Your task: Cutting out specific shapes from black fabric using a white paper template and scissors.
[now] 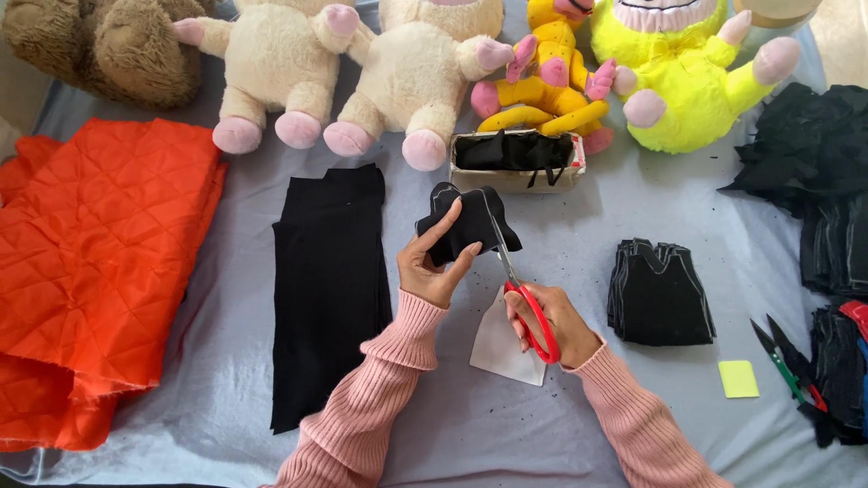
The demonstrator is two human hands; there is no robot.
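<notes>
My left hand (434, 267) grips a small black fabric piece (466, 217) held up above the table, thumb and fingers pinching its lower edge. My right hand (551, 321) holds red-handled scissors (520, 294), fingers through the loops, with the blades reaching up into the right side of the black piece. A white paper pattern (502, 348) lies on the table under my right hand. Both arms wear pink ribbed sleeves.
A long black fabric strip (325, 289) lies left of my hands, orange quilted fabric (99, 262) farther left. A stack of cut black pieces (660, 294), small snips (778, 357), a yellow chalk (739, 379) and black scraps (814, 154) sit right. Plush toys (407, 63) and a small box (517, 160) line the back.
</notes>
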